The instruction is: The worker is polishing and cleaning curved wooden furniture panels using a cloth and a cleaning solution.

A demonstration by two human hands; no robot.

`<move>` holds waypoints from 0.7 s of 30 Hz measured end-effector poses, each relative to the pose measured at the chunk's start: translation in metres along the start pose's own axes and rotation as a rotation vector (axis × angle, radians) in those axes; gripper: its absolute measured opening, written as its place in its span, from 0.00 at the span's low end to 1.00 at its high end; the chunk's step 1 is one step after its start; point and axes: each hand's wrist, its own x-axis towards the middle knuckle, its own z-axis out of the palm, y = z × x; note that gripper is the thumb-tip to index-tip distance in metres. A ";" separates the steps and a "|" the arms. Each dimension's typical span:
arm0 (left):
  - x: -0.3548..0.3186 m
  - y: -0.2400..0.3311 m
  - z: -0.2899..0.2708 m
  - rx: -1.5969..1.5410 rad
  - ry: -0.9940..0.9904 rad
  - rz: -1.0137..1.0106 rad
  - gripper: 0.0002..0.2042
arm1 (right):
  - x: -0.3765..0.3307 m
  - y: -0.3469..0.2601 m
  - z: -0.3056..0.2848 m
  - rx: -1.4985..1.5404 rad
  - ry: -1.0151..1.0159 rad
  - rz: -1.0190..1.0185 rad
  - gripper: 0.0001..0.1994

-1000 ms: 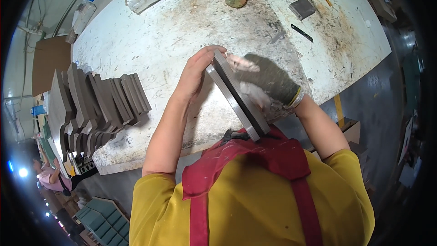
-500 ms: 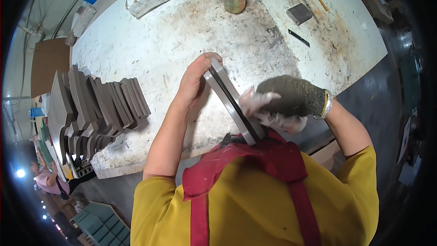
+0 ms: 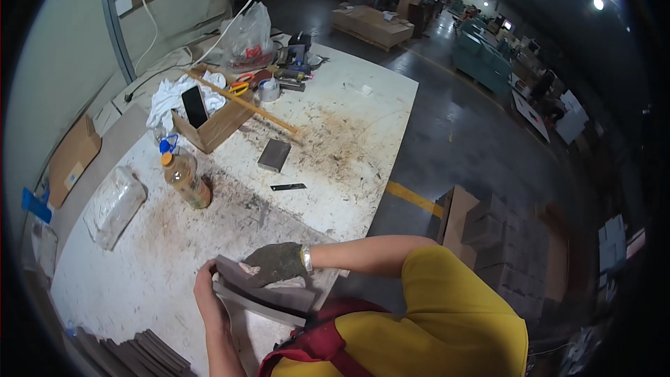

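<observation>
In front of my apron stands a grey, box-like piece [image 3: 255, 300] with a gap between its two long sides. My left hand [image 3: 206, 292], bare, grips its left end, fingers wrapped over the upper corner. My right hand [image 3: 276, 264] wears a dark knitted glove and lies against the piece's far side. Bunched under the gloved fingers is a pale cloth [image 3: 292, 282], which touches the grey surface. The glove hides most of the cloth. At the lower left edge lie several similar grey pieces [image 3: 132, 356], stacked side by side and partly cut off.
On the white worktable [image 3: 342, 202] are a bottle [image 3: 187, 181], a white wrapped bundle [image 3: 117, 206], a small grey block [image 3: 274, 155] and a black cutter blade [image 3: 288, 187]. Farther back stands a wooden box [image 3: 209, 132] with a phone [image 3: 195, 107]. Cartons [image 3: 488, 237] stand on the floor at right.
My view has swung to the right and up, showing more of the workshop. The right hand with the cloth now lies higher along the grey piece. My left hand still grips its end.
</observation>
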 end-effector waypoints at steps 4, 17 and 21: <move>-0.013 -0.012 -0.013 -0.093 0.132 0.044 0.17 | 0.020 0.043 -0.008 0.093 -0.029 0.092 0.34; -0.051 -0.021 -0.066 -0.304 0.383 0.181 0.23 | 0.099 0.075 0.016 0.050 0.387 -0.129 0.20; -0.028 -0.007 -0.088 -0.243 0.483 0.162 0.25 | 0.085 0.055 -0.010 -0.203 0.338 -0.276 0.14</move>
